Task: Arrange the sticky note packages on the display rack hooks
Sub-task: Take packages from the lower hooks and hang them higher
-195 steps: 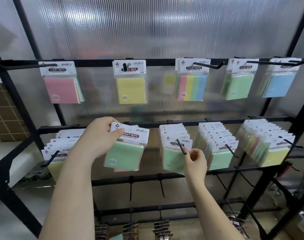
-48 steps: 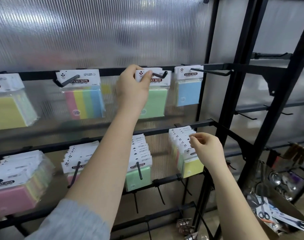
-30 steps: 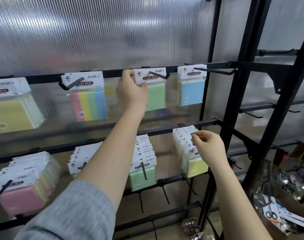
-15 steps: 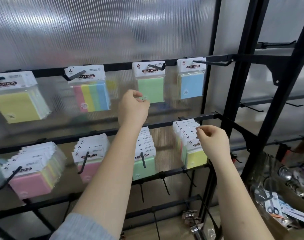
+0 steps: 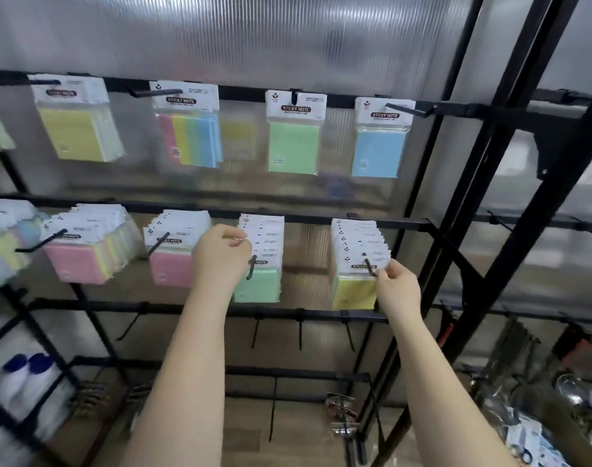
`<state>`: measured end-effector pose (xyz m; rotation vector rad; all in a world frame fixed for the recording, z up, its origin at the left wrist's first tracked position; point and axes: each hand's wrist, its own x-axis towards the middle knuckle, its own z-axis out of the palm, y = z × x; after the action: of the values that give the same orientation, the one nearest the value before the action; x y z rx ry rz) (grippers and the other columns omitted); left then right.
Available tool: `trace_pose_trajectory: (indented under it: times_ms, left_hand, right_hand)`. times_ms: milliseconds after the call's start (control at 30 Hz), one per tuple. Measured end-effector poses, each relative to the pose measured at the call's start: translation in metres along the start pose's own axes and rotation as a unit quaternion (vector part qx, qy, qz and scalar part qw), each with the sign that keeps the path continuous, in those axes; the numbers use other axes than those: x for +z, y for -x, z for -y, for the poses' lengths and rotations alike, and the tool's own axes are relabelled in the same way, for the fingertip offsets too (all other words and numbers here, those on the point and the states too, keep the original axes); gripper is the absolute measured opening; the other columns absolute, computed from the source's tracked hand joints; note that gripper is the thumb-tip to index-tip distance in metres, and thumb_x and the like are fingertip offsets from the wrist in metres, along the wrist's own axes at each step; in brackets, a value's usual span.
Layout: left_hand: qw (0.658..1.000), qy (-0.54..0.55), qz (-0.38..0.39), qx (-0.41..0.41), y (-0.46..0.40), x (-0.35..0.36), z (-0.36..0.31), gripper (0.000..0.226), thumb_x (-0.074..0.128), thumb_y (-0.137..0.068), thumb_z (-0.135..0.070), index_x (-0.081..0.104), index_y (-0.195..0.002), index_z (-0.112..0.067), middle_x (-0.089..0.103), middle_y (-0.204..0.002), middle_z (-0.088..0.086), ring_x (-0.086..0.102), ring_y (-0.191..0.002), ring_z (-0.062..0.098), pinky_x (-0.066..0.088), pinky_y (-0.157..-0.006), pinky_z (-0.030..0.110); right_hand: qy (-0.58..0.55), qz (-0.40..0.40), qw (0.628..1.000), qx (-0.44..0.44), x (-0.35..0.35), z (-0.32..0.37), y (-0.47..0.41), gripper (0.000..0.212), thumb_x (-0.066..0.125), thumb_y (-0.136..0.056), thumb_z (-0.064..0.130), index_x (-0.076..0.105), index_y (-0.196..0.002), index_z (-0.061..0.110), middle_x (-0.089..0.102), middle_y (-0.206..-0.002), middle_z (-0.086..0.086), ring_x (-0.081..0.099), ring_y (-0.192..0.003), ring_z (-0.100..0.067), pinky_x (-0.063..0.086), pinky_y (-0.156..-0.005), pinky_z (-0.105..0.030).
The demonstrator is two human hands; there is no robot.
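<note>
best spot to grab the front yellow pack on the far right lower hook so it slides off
Pinch the white header card of the front yellow pack beside the hook, coming from the front right, as the right hand does. The hook points outward, so the grip pulls it forward.

Open gap between the green stack (image 5: 259,261) and yellow stack (image 5: 358,264); black hooks (image 5: 370,267) jut forward at each stack. At 3 o'clock the black upright (image 5: 456,183) blocks, seemingly close.

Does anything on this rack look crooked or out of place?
Mostly tidy. The yellow stack on the top row hangs tilted and fanned, unlike the straight green pack and blue pack beside it.
</note>
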<state>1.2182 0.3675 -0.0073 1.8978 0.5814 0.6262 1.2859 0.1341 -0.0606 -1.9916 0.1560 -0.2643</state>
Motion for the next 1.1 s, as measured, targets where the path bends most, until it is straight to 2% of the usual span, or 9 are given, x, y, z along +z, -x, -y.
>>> trace_pose_trajectory:
  times_ms: [133,200,300,367,500,733,833,900,1100]
  left_hand:
    - [1.000,-0.025,-0.010,-0.009,0.003,-0.011,0.010,0.011,0.057,-0.085,-0.015,0.061,-0.085,-0.026,0.060,-0.083,-0.013,0.052,-0.072,-0.001,0.033,-0.054,0.020]
    - [0.999,-0.040,-0.015,-0.012,0.003,-0.014,0.014,0.010,0.056,-0.085,-0.017,0.062,-0.088,-0.025,0.060,-0.086,-0.011,0.054,-0.076,0.006,0.034,-0.055,0.020]
    - [0.998,-0.051,-0.021,-0.011,0.001,-0.016,0.018,0.012,0.054,-0.085,-0.017,0.063,-0.089,-0.024,0.062,-0.088,-0.009,0.050,-0.073,-0.001,0.031,-0.054,0.014]
    - [0.999,-0.044,-0.015,-0.010,-0.001,-0.017,0.022,0.014,0.052,-0.085,-0.014,0.063,-0.089,-0.023,0.063,-0.089,-0.007,0.045,-0.069,-0.008,0.028,-0.054,0.011]
    - [0.998,-0.060,-0.006,-0.006,-0.004,-0.021,0.032,0.015,0.051,-0.086,-0.014,0.063,-0.088,-0.023,0.063,-0.087,-0.008,0.037,-0.069,-0.013,0.027,-0.054,0.013]
    - [0.994,-0.100,0.024,-0.025,-0.019,-0.010,0.048,0.017,0.050,-0.086,-0.014,0.065,-0.089,-0.022,0.064,-0.089,-0.009,0.054,-0.076,0.011,0.030,-0.055,0.020]
    - [0.993,-0.095,0.069,-0.031,-0.027,0.003,0.049,0.031,0.045,-0.090,-0.010,0.063,-0.116,-0.011,0.063,-0.118,0.003,0.057,-0.100,0.023,0.043,-0.080,0.027]
    - [0.991,-0.100,0.085,-0.031,-0.032,0.010,0.048,0.032,0.045,-0.091,-0.011,0.059,-0.120,-0.008,0.062,-0.114,0.005,0.056,-0.104,0.027,0.043,-0.088,0.033]
    - [0.992,-0.108,0.055,-0.021,-0.031,0.017,0.054,0.018,0.053,-0.091,-0.017,0.055,-0.109,-0.012,0.058,-0.098,0.000,0.053,-0.085,0.020,0.041,-0.073,0.028]
  right_hand:
    - [-0.008,-0.053,0.999,0.001,0.008,-0.003,0.004,0.015,0.049,-0.093,0.018,0.056,-0.080,0.013,0.053,-0.066,0.002,0.045,-0.066,-0.020,0.031,-0.051,-0.022]
    - [-0.031,-0.078,0.996,0.021,0.010,-0.002,0.009,0.006,0.053,-0.090,0.017,0.057,-0.093,0.015,0.058,-0.077,0.001,0.050,-0.072,-0.018,0.033,-0.053,-0.021]
    - [-0.060,-0.086,0.993,0.059,0.011,-0.002,0.013,0.020,0.059,-0.088,0.019,0.055,-0.104,0.009,0.058,-0.092,-0.003,0.053,-0.082,-0.019,0.037,-0.066,-0.026]
    - [-0.061,-0.055,0.995,0.059,0.013,-0.005,0.015,0.012,0.056,-0.091,0.021,0.055,-0.090,0.009,0.053,-0.079,-0.003,0.049,-0.074,-0.021,0.035,-0.063,-0.027]
    - [-0.076,-0.043,0.996,0.029,0.017,-0.002,0.025,0.040,0.042,-0.097,0.017,0.031,-0.059,0.012,0.027,-0.056,0.000,0.024,-0.054,-0.017,0.020,-0.053,-0.029]
    - [-0.057,-0.109,0.992,0.037,0.012,0.010,0.047,0.042,0.040,-0.096,0.018,0.026,-0.056,0.015,0.029,-0.053,0.001,0.025,-0.050,-0.014,0.018,-0.048,-0.031]
    - [-0.068,-0.134,0.988,0.038,0.009,0.013,0.057,0.040,0.039,-0.096,0.019,0.026,-0.058,0.014,0.028,-0.054,0.000,0.025,-0.050,-0.015,0.019,-0.047,-0.031]
    - [-0.073,-0.152,0.985,0.028,0.006,0.015,0.061,0.038,0.038,-0.096,0.020,0.030,-0.060,0.012,0.032,-0.055,-0.001,0.028,-0.051,-0.015,0.024,-0.049,-0.031]
    - [-0.098,-0.190,0.977,-0.004,-0.005,0.026,0.067,0.036,0.040,-0.095,0.022,0.031,-0.061,0.011,0.032,-0.057,-0.001,0.028,-0.052,-0.015,0.023,-0.044,-0.023]
